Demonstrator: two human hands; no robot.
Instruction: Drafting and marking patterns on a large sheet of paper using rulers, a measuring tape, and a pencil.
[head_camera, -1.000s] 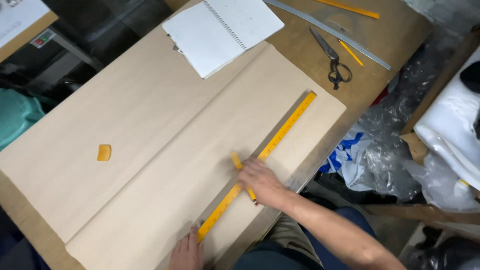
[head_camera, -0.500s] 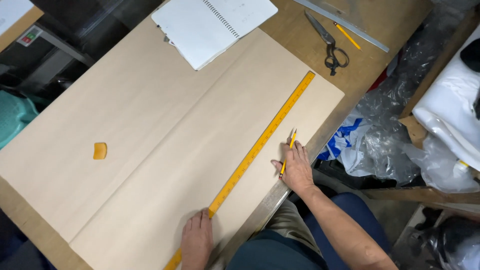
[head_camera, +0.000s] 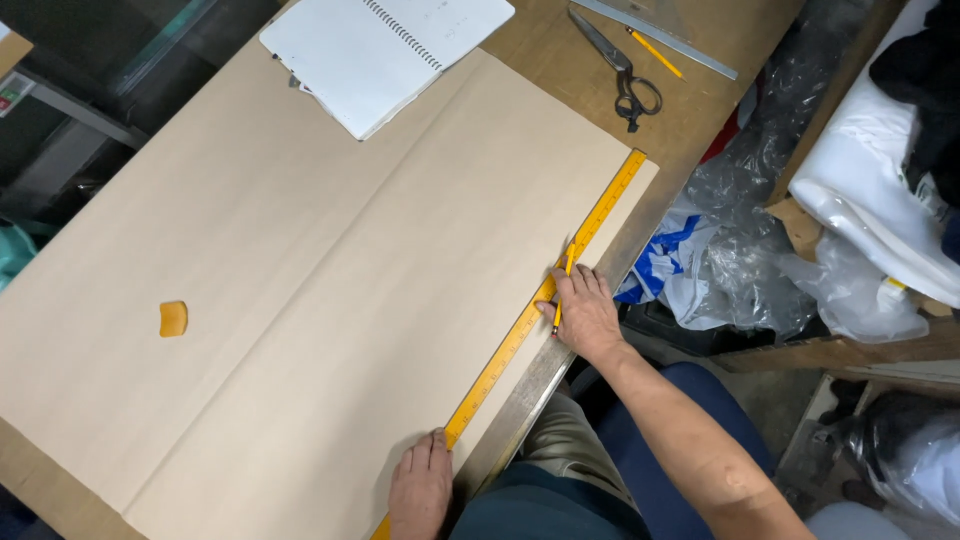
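Pencil (head_camera: 562, 290) and right hand (head_camera: 585, 312) have slid back down the yellow ruler (head_camera: 520, 335) since half a second ago, now near its middle rather than its far end. That hand grips the pencil, tip touching the ruler's edge. Left hand (head_camera: 420, 490) presses flat and open on the ruler's near end. Ruler lies on brown paper (head_camera: 300, 250) covering the surface (head_camera: 720, 110). Beyond the right hand: scissors (head_camera: 618, 65), notebook (head_camera: 385, 50). An orange eraser (head_camera: 173, 318) sits well left.
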